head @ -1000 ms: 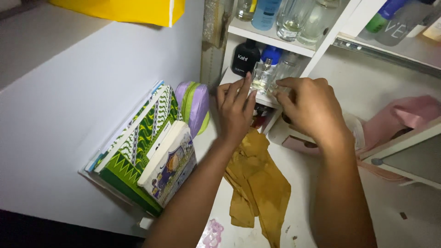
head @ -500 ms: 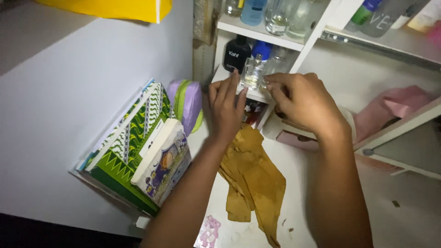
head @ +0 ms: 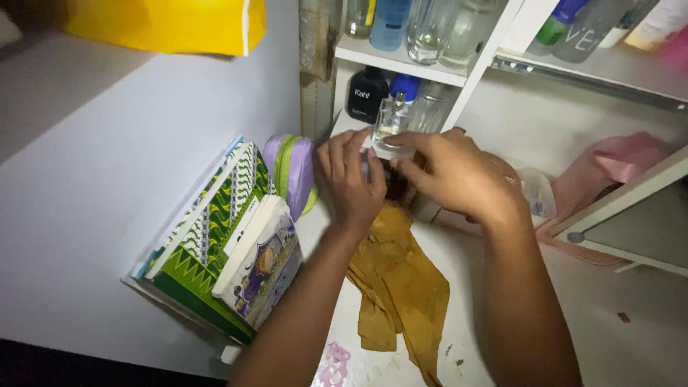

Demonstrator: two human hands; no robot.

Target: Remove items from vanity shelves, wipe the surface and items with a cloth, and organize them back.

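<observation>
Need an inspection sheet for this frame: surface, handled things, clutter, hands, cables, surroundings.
surface: white desk, a few specks.
handled things: small clear glass bottle at the lower shelf edge, between both hands.
clutter: mustard cloth, stack of books, purple pouch, pink cloth.
hands: left hand and right hand at the bottle's base.
cables: nothing seen.
surroundings: white shelves with black bottle, glass bottles; yellow bag.
</observation>
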